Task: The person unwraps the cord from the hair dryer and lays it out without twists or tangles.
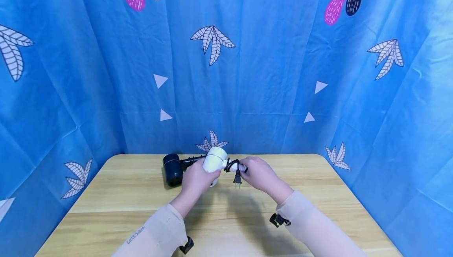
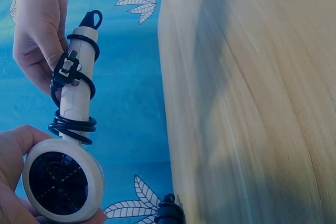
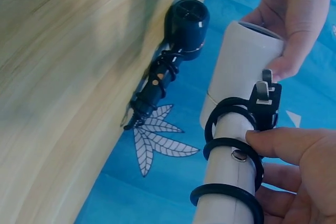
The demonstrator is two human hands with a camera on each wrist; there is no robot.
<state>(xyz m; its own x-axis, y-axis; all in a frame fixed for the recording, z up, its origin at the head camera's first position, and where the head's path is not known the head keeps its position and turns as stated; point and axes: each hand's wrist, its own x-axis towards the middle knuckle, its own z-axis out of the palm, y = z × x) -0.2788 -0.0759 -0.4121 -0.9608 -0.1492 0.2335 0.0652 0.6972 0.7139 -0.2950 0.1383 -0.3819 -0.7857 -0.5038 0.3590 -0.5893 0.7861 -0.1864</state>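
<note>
Head view: left hand (image 1: pixel 196 179) clamps white hair dryer (image 1: pixel 214 160) by barrel (image 3: pixel 242 60), right hand (image 1: pixel 261 174) grips handle (image 2: pixel 76 107) wrapped in cord (image 3: pixel 223 189), dryer between hands, black dryer (image 1: pixel 172 171) left of both; probably cord handling, next needing steady left grip.

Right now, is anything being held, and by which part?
Yes, the white hair dryer: the left hand grips its barrel, the right hand its handle.
</note>
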